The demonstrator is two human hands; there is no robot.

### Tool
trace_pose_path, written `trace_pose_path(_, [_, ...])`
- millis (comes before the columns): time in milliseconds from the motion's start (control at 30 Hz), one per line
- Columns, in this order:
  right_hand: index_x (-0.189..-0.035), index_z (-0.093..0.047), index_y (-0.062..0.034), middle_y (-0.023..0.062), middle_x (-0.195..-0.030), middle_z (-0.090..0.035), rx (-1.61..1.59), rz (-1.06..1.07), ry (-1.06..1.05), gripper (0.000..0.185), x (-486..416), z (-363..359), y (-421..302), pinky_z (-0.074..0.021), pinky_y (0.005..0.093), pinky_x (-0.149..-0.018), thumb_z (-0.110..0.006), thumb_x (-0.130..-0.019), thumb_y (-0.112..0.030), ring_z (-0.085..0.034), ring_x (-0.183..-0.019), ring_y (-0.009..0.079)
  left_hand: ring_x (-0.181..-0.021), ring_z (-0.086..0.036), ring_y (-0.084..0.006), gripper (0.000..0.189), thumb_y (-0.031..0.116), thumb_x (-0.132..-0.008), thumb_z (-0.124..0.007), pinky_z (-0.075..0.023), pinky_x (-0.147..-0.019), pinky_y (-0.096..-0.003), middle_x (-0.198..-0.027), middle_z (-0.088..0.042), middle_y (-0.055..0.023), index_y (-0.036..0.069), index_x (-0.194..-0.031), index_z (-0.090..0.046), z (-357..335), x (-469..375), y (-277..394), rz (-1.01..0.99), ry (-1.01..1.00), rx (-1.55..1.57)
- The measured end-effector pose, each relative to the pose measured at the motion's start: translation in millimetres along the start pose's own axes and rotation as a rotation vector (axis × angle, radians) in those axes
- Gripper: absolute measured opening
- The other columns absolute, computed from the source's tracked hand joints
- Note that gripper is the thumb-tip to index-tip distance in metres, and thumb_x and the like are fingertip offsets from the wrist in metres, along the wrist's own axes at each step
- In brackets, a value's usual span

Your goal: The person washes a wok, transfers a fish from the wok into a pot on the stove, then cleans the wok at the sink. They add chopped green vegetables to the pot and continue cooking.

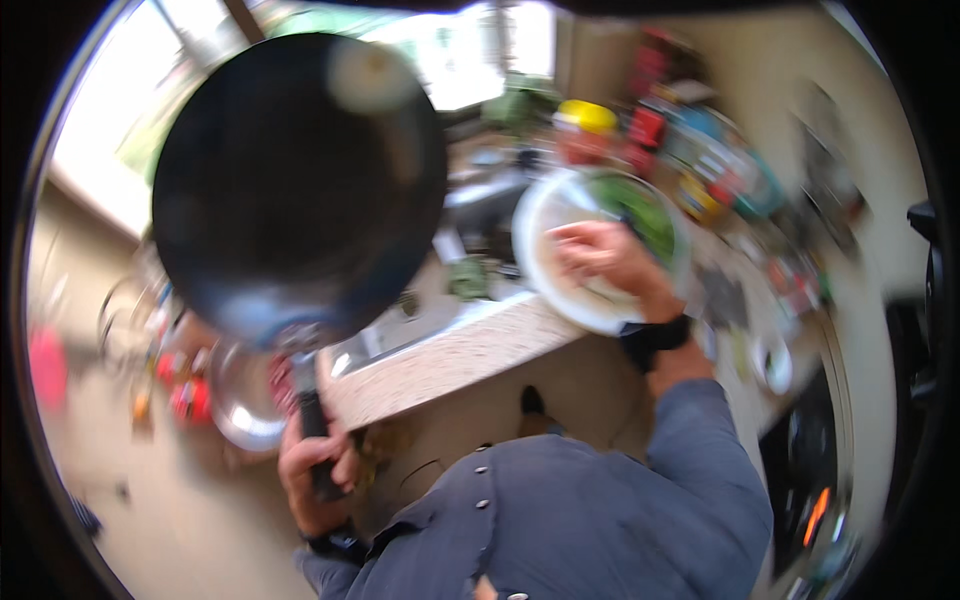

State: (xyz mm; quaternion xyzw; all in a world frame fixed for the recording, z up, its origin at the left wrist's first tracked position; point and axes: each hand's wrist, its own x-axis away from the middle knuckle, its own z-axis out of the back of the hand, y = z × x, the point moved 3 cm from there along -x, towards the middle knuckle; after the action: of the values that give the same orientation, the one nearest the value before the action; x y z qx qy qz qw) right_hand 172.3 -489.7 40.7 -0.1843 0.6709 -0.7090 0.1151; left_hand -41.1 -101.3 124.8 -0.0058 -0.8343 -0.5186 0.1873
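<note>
At the lower left, my left hand (319,457) grips the black handle of a large dark frying pan (292,195). The pan is raised and hides much of the window and counter behind it. My right hand (611,259) is over a wide white bowl (532,262) on the right, its fingers curled. Bright green leaves (637,210) lie at the bowl's far side. A dark thin thing shows beside my right hand; blur hides what it is and whether my fingers hold it.
A sink (412,315) is set into the speckled counter (450,360). A yellow-lidded jar (585,131) stands behind the bowl, with blurred packages to its right. A shiny metal bowl (244,397) is at the left, and a black cooktop (799,465) at the lower right.
</note>
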Motion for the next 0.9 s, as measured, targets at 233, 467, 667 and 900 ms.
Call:
trace_pose_path(233, [-0.119,-0.058,0.0057,0.0122,-0.085,-0.068,0.287,-0.197,0.361,0.044,243.6,-103.6,107.8,-0.0506,0.0332,-0.068,-0.067,-0.089,-0.025,-0.062,-0.074,0.0174,-0.033,-0.043,-0.0179,0.041,0.006,-0.074,-0.055,-0.0421,-0.028,-0.0304,-0.058,-0.043,-0.0085,-0.008,-0.109,-0.038,-17.5,-24.8,-35.6,0.365,-0.651,0.088])
trace_pose_path(467, [-0.116,-0.060,0.0053,0.0169,-0.087,-0.068,0.355,-0.520,0.835,0.048,493.5,-181.1,220.7,-0.0528,0.0347,-0.071,-0.069,-0.087,-0.032,-0.066,-0.076,0.0203,-0.039,-0.043,-0.0171,0.042,0.008,-0.079,-0.055,-0.0376,-0.029,-0.0316,-0.068,-0.045,-0.0097,-0.008,-0.115,-0.041,-116.1,14.5,-133.0,0.774,-1.050,0.071])
trace_pose_path(667, [-0.093,-0.063,0.0027,0.0125,-0.067,-0.063,-0.190,-0.793,1.197,0.033,679.9,-278.4,305.4,-0.0513,0.0333,-0.055,-0.065,-0.089,-0.030,-0.062,-0.055,0.0176,-0.045,-0.044,-0.0137,0.035,0.011,-0.082,-0.055,-0.0382,-0.034,-0.0268,-0.073,-0.047,-0.0066,-0.006,-0.111,-0.047,-216.2,109.6,-245.7,1.066,-1.188,0.022])
trace_pose_path(900, [-0.073,-0.062,-0.0043,0.0139,-0.064,-0.064,0.068,-1.131,0.916,0.010,874.6,-412.1,439.0,-0.0520,0.0425,-0.053,-0.065,-0.075,-0.014,-0.064,-0.054,0.0295,-0.049,-0.043,-0.0105,0.025,0.011,-0.081,-0.059,-0.0369,-0.039,-0.0232,-0.070,-0.047,-0.0029,-0.005,-0.098,-0.049,-342.9,237.0,-401.2,1.296,-1.352,0.002])
